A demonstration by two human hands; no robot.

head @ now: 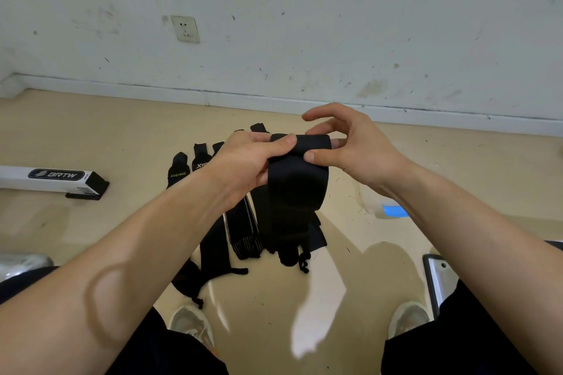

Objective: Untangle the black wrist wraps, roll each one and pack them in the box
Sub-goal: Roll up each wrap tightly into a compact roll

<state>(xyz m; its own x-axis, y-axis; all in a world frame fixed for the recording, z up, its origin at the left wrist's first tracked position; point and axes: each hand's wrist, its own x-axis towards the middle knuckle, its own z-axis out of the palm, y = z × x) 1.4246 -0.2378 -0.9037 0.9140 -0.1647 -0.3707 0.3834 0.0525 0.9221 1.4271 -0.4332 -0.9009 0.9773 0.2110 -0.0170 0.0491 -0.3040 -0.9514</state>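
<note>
1. Above the floor [91, 237], my left hand [243, 161] and right hand [356, 146] both pinch the top of one wrap [297, 186].
2. Other wraps [240, 234] lie under it; box [45, 178] sits to the left.

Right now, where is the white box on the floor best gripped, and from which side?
Probably across its narrow width near the black end, from above: the white box lies flat, long and slim, and its other end is out of view.

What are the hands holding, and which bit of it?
One black wrist wrap, by its top end: left hand grips one side, right hand pinches the other.
</note>
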